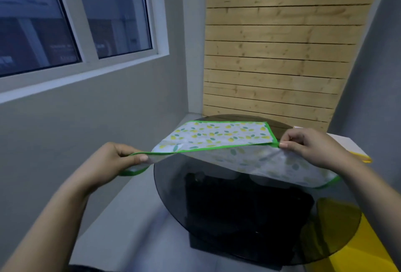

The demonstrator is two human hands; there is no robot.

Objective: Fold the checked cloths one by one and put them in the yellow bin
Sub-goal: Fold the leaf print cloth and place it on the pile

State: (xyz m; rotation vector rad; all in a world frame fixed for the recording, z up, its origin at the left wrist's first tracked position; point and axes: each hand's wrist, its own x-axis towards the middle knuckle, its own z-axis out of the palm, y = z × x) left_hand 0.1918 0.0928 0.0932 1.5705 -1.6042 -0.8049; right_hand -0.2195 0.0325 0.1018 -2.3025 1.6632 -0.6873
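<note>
Pinched at two corners by the left hand (121, 159) and right hand (312, 146), a green-edged, lemon-print white cloth (221, 135) is mid-fold over the round smoked-glass desk (173, 185), probably awaiting alignment.

Looks like a corner of a home or small indoor room: grey plastered walls (108, 120), a white-framed sliding window (86, 33) at left, pale wooden slat panelling (277, 54) on the far wall, and a round smoked-glass tabletop (173, 185) on a dark base near.
</note>
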